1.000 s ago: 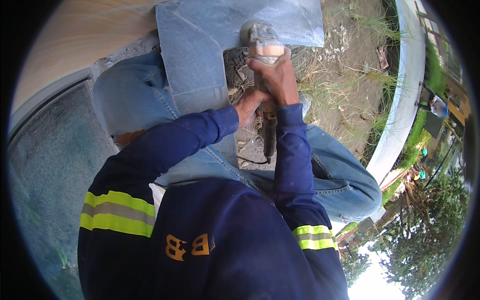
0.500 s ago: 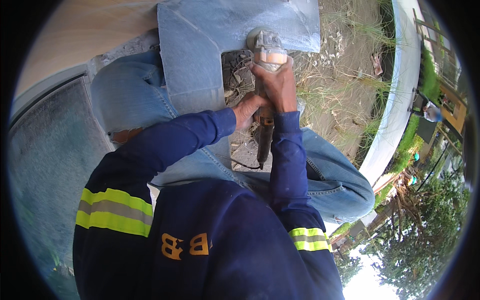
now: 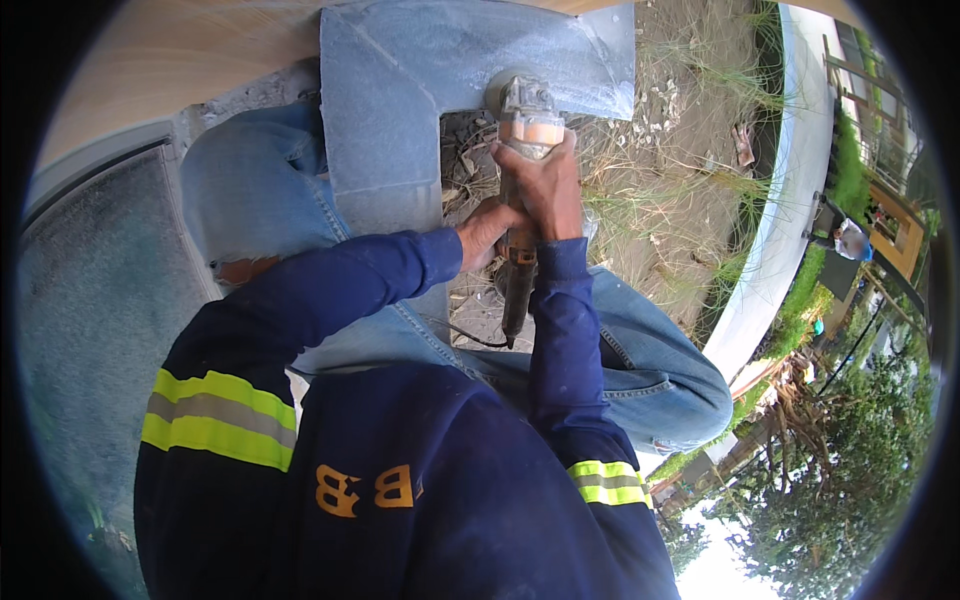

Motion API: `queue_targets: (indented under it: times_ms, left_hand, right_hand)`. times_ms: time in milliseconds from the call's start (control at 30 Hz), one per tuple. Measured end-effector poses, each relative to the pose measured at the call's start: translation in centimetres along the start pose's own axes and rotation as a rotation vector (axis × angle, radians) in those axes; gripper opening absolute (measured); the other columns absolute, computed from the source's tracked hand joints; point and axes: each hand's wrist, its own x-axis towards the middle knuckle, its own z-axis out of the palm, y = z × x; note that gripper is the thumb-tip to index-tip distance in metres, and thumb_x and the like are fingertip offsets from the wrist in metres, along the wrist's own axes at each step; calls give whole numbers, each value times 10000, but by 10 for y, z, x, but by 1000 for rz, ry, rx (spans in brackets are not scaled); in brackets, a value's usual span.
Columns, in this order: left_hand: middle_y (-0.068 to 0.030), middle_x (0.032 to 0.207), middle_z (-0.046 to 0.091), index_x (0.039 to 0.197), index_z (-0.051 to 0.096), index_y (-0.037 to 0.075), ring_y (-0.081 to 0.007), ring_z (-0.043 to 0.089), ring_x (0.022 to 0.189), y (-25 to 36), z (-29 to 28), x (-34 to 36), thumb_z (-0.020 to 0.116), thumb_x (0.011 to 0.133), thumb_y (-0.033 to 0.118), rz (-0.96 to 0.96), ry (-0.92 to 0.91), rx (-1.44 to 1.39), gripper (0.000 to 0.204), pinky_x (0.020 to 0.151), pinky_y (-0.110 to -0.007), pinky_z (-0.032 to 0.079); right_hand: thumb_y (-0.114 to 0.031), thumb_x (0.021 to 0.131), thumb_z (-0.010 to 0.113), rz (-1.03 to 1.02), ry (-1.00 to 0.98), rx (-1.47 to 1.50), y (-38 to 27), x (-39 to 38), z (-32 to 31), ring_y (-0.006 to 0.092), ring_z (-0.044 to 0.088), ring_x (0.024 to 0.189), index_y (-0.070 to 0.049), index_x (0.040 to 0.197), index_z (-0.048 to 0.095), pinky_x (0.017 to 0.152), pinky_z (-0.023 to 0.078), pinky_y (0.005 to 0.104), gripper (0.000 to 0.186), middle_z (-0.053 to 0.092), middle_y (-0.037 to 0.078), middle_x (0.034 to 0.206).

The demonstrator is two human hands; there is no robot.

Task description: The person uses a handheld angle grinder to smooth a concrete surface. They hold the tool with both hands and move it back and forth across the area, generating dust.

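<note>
Both my hands grip a dusty orange-and-grey angle grinder (image 3: pixel 531 133). My right hand (image 3: pixel 552 187) is wrapped round its body just behind the gear head. Lower down, my left hand (image 3: pixel 485 234) closes on the side of the body, its fingers partly hidden behind the tool. The grinder's head rests at the inner edge of a grey, L-shaped stone slab (image 3: pixel 385 120) coated in pale dust. Its disc is mostly hidden under the head. A dark cord (image 3: pixel 470 334) trails left from the tail of the tool.
My jeans-clad knees (image 3: pixel 660 370) flank the tool. Dry soil with grass tufts (image 3: pixel 680 190) lies right of the slab, bounded by a curved white kerb (image 3: pixel 768 250). A tan surface (image 3: pixel 180 70) and a dark framed panel (image 3: pixel 110 260) stand left. Another person (image 3: pixel 850 240) is far right.
The grinder has shifted slightly toward me and a little left along the slab's inner edge. The whole view has also moved a little. Both hands keep their hold.
</note>
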Motion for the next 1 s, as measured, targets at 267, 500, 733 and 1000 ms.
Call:
queue_targets:
  times_ms: [267, 500, 733, 1000]
  left_hand:
    - [-70, 1164, 690, 1338, 549, 64, -211, 690, 1077, 8, -8, 1, 768, 826, 306, 82, 15, -19, 608, 895, -392, 585]
    - [-48, 1139, 695, 1315, 566, 65, -180, 688, 1062, -10, 6, -20, 720, 811, 163, -8, 45, -51, 536, 874, -378, 570]
    - [-101, 990, 748, 1134, 687, 29, -230, 724, 988, 5, -4, -16, 751, 776, 197, 67, 74, -105, 401, 904, -399, 557]
    - [-46, 1071, 718, 1252, 612, 72, -186, 706, 994, -15, 5, -32, 717, 826, 209, 97, 65, -96, 460, 849, -379, 577]
  right_hand:
    - [-360, 762, 854, -37, -60, -46, -16, 11, 11, 380, 745, 896, 39, 1262, 454, 803, 589, 432, 754, 724, 274, 1029]
    - [-367, 770, 854, -24, -42, -18, 0, -16, 7, 339, 744, 894, 18, 1260, 459, 778, 592, 420, 738, 723, 259, 1037]
    - [-355, 774, 857, -12, -115, -44, -27, -3, 16, 359, 740, 910, 5, 1241, 473, 792, 579, 430, 704, 723, 249, 1030]
    - [-342, 764, 863, -36, -119, 35, -5, -22, 16, 337, 733, 915, 33, 1261, 477, 814, 580, 414, 733, 722, 249, 1044]
